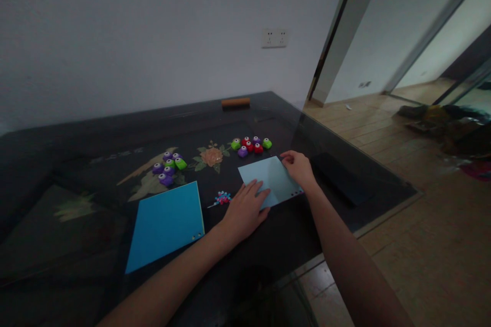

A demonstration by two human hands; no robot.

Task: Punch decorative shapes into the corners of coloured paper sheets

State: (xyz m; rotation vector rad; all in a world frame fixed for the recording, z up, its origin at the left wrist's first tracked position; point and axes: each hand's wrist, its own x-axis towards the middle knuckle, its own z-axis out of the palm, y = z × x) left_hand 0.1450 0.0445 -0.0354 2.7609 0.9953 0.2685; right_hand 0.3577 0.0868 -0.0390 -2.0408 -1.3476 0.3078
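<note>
Left hand (245, 209) flat and open on pale blue sheet (268, 181), right hand (299, 167) pinching its far corner, no readable writing anywhere.

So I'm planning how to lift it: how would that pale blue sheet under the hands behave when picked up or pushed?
The pale blue sheet looks thin and flat, so probably floppy and light. It lies on a glossy dark table, so it may slide when pushed; the left hand pressing it likely stops that. The right hand holds its far edge.
</note>
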